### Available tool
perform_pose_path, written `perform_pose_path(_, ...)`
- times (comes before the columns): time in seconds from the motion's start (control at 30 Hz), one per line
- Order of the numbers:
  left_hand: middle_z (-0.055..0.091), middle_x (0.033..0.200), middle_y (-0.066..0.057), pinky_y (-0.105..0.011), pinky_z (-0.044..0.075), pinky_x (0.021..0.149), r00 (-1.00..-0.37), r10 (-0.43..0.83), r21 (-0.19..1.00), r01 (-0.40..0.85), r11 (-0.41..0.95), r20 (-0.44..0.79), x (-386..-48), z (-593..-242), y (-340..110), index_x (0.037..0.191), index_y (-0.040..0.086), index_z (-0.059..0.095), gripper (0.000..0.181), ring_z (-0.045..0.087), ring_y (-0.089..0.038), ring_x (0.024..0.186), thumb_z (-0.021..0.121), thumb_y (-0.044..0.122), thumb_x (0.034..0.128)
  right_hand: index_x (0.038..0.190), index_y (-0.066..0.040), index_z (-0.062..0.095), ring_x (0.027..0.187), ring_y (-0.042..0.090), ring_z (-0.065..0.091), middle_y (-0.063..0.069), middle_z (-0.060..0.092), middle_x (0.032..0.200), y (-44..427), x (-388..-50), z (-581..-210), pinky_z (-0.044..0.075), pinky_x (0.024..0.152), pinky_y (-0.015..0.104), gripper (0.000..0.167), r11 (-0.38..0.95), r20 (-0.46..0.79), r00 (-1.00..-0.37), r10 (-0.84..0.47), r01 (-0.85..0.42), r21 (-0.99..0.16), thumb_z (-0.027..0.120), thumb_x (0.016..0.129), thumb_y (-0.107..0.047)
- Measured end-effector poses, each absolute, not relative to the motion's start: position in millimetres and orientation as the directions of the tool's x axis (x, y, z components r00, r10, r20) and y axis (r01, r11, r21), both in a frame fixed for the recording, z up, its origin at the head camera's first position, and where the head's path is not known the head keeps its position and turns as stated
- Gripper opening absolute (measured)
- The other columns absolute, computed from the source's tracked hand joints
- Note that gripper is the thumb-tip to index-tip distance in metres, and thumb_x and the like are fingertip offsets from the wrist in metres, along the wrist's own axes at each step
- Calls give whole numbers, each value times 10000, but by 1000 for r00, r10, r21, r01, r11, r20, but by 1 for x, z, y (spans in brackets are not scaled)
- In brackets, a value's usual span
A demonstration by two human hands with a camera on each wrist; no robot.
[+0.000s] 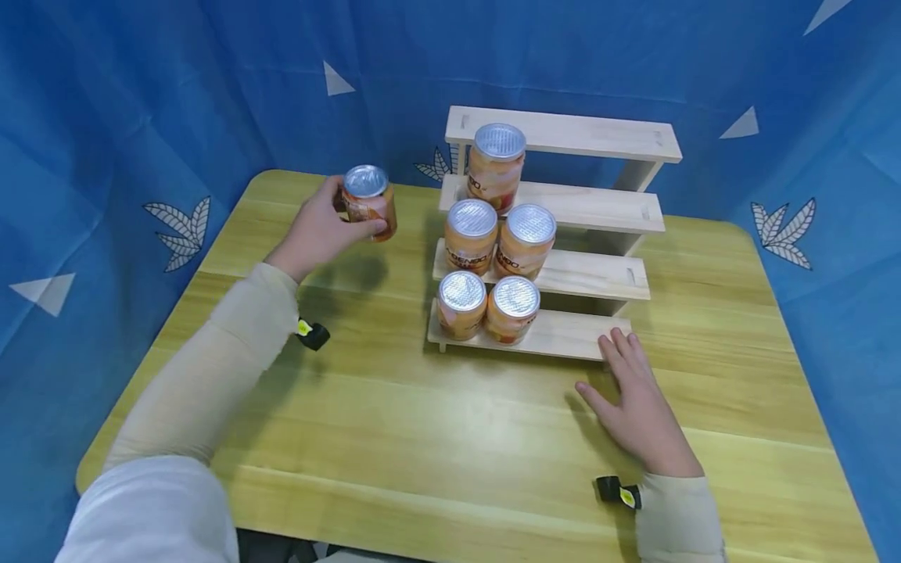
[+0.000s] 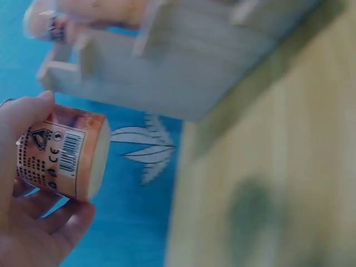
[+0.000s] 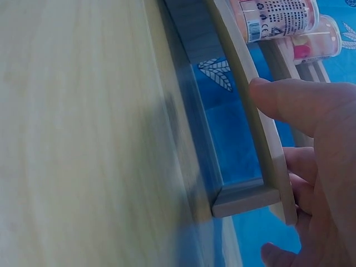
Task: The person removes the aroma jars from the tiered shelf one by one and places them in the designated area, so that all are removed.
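Note:
My left hand [image 1: 322,229] grips an orange can with a silver top [image 1: 369,205], held above the table left of the rack. In the left wrist view, the thumb and fingers are round the can [image 2: 61,153], whose printed label and barcode show. A stepped wooden rack [image 1: 577,332] stands right of it. Two similar cans [image 1: 461,305] sit on its lowest step, two cans [image 1: 470,234] on the step above, and one can [image 1: 497,168] on the second step from the top. At the lowest step's right front corner, my right hand [image 1: 637,407] has its fingers extended and thumb spread, holding nothing.
The rack's top board [image 1: 563,129] carries no can. Under everything lies a light wooden table [image 1: 394,438] with rounded corners. A blue curtain [image 1: 394,47] with leaf and triangle prints hangs behind and at both sides. Each wrist bears a small black device [image 1: 313,335].

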State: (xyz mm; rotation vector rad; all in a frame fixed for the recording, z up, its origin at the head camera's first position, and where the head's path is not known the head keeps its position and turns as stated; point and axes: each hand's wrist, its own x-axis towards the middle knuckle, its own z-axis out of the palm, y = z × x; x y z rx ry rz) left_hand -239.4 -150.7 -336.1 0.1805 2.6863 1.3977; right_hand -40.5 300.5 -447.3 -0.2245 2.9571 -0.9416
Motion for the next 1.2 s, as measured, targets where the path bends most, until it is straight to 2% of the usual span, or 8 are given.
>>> perform_pose_path(0.23,496,1417,-119,-496,458,1025,-970,235,814,85,574,-64,-217,-387,-143,1513,70,324,961,504,-280,1288,828,488,810,1611,-81,219,1543,349,-20,99,57,1687,303,-40,-445,84,1192,622,844,814,16,-989,-147,-130,-566,633,982,-463)
perform_pose_path(0.57,493,1430,-182,-518,416,1070,-955,280,797,92,596,-99,-208,-421,-134,1498,10,324,984,499,-328,1310,856,446,794,1610,-98,240,1543,353,1,89,83,1687,301,-40,-449,110,1185,636,835,811,40,-988,-146,-143,-567,650,975,-454)
perform_pose_path(0.8,505,1423,-177,-507,424,1067,-937,331,785,124,607,-108,-213,-431,-126,1497,23,330,955,514,-319,1297,851,429,807,1605,-87,252,1541,362,0,99,96,1685,301,-43,-449,132,1168,663,833,810,54,-988,-143,-148,-568,672,969,-424)
perform_pose_path(1.0,507,1419,-179,-508,410,1082,-939,328,792,124,598,-101,-210,-437,-123,1491,26,335,955,511,-321,1299,859,427,799,1608,-96,246,1541,363,12,88,94,1686,300,-42,-449,139,1173,652,836,814,65,-987,-148,-159,-558,649,974,-464)
perform_pose_path(1.2,470,1461,-183,-514,393,1099,-921,368,804,119,582,-130,-209,-436,-123,1525,40,278,980,476,-330,1341,849,406,819,1603,-85,259,1539,372,21,103,106,1684,300,-41,-448,142,1173,650,834,816,72,-987,-143,-158,-556,659,970,-453)
